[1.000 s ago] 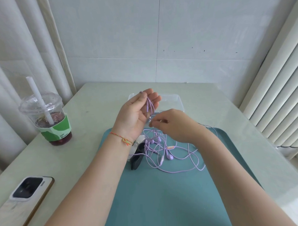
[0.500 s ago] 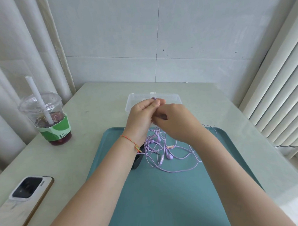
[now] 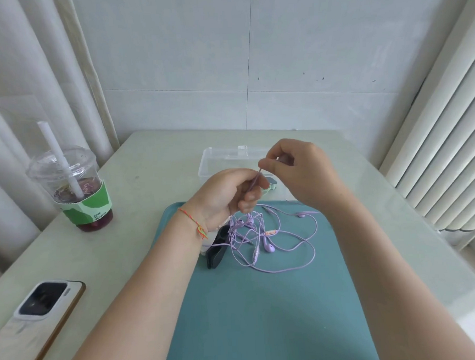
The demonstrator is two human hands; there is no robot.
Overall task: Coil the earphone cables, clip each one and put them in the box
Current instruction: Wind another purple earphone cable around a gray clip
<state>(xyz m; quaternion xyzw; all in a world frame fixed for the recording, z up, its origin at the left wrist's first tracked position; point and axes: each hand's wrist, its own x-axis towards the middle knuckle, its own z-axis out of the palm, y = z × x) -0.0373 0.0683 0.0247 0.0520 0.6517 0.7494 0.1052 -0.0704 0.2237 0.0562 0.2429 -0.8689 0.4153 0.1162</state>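
I sit at a pale green table [image 3: 154,167] with a teal tray [image 3: 264,314] lying on it in front of me. Beyond the tray's far edge stands the clear plastic box [image 3: 216,160], open at the top, just behind my hands. A loose tangle of lilac earphone cable [image 3: 271,241] sprawls across the far half of the tray, directly below my hands, its loops spreading mostly to the right. A black clip [image 3: 216,251] lies on the tray just left of the tangle, nearest my left wrist.

My left hand [image 3: 226,196] is curled around a gathered bunch of the cable, with strands hanging from under it down to the tangle. My right hand [image 3: 298,174] pinches the cable's end between thumb and forefinger, just above and to the right of my left hand. The short stretch between the hands runs taut, tilted up and to the right, its free end pointing toward the box.

I judge the next wind goes around my left fingers, so the right hand, which holds the end, leads.
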